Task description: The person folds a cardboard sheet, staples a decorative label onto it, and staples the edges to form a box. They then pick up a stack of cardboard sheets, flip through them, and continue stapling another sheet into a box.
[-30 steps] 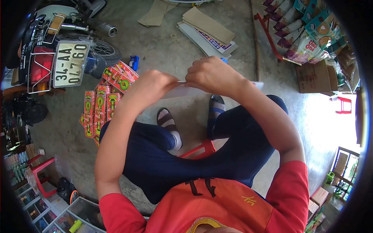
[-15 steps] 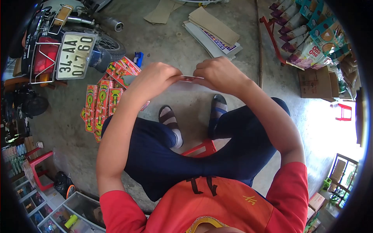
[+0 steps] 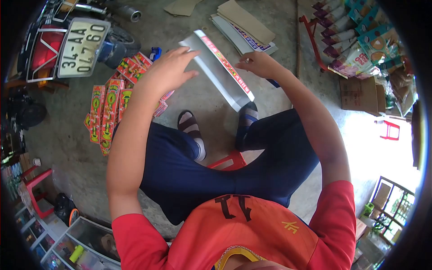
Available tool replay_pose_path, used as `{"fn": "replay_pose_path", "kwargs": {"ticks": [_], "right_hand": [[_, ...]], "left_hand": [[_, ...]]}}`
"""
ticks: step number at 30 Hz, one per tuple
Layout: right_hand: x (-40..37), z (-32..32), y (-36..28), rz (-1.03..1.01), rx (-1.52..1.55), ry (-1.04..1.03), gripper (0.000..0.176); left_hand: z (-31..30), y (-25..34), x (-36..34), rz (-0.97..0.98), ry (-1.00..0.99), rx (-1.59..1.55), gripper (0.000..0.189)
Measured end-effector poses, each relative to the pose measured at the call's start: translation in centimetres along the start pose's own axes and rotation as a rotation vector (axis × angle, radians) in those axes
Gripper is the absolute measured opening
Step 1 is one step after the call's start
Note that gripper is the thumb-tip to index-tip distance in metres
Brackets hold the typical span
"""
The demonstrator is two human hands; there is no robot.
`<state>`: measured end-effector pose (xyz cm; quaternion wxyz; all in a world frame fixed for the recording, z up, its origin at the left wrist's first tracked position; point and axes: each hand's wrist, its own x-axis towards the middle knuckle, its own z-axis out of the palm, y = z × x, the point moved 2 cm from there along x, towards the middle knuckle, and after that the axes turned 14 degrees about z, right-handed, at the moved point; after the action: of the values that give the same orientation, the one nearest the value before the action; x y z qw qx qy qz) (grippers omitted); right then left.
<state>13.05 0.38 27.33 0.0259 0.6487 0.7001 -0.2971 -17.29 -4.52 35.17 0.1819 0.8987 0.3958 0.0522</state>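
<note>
A long, narrow box [image 3: 220,67], white inside with a red printed side, lies at a slant between my hands, its hollow facing up. My left hand [image 3: 173,67] is by its upper left part, thumb and fingers spread. On the other side, my right hand [image 3: 261,65] has its fingertips close to the printed edge, thumb and fingers slightly apart; contact is unclear. Several red and green printed boxes [image 3: 110,108] are piled on the floor to the left. A blue tape dispenser [image 3: 155,53] stands behind the pile.
Flat cardboard sheets [image 3: 247,22] lie ahead on the floor. A motorbike with a licence plate [image 3: 83,47] stands at the upper left. At the right are a red rack [image 3: 312,42] with hanging packets and a cardboard box [image 3: 360,94]. My feet are below the hands.
The thin item held between both hands now shows as a long hollow box, turned at a slant. My hands have opened and moved apart. The view has shifted slightly.
</note>
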Motion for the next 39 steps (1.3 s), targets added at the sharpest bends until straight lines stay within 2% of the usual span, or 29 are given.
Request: {"fn": "replay_pose_path", "kwargs": {"ticks": [2,4,8,14,17,20,21,22,25,26,32,35,39], "right_hand": [[0.0,0.5,-0.2,0.053,-0.036,-0.106,0.054],[-0.9,1.3,-1.3,0.012,-0.107,-0.152,0.052],[-0.6,2.5,-2.4,-0.024,-0.174,-0.258,0.048],[5.4,7.0,-1.4,0.114,-0.214,-0.271,0.048],[8.4,12.5,1.8,0.317,-0.302,-0.139,0.05],[7.9,17.6,5.0,0.571,-0.236,-0.157,0.056],[8.4,20.7,7.4,0.642,-0.193,-0.085,0.063],[7.3,21.3,7.8,0.672,-0.204,-0.139,0.063],[6.3,24.7,10.8,0.714,-0.155,-0.109,0.057],[6.4,25.5,11.6,0.701,-0.129,-0.068,0.049],[8.1,24.9,11.9,0.534,0.102,0.012,0.035],[8.6,23.1,10.0,0.534,0.499,-0.113,0.029],[10.0,19.7,6.4,0.459,0.803,-0.149,0.027]], "left_hand": [[-0.3,-0.8,-0.6,-0.078,-0.165,-0.08,0.065],[-0.4,-1.6,-0.9,-0.131,-0.269,-0.164,0.068],[-0.2,-1.9,-1.2,-0.131,-0.191,-0.208,0.067],[-0.6,-1.2,-1.3,-0.148,-0.23,-0.227,0.066],[-0.5,-1.0,-1.0,-0.143,-0.22,-0.261,0.065],[-0.6,-1.0,-1.2,-0.141,-0.216,-0.257,0.063],[-0.5,-1.1,-1.4,-0.131,-0.201,-0.227,0.063],[-0.3,-1.1,-1.6,-0.118,-0.191,-0.201,0.062],[-1.1,-0.4,-1.6,-0.129,-0.193,-0.292,0.062],[-1.1,-0.2,-1.7,-0.131,-0.207,-0.309,0.062],[-0.6,-1.0,-1.0,-0.091,-0.152,-0.308,0.062],[-0.7,-1.3,-0.8,-0.123,-0.201,-0.343,0.064],[-1.1,-2.7,-1.0,-0.211,-0.207,-0.393,0.071]]}}
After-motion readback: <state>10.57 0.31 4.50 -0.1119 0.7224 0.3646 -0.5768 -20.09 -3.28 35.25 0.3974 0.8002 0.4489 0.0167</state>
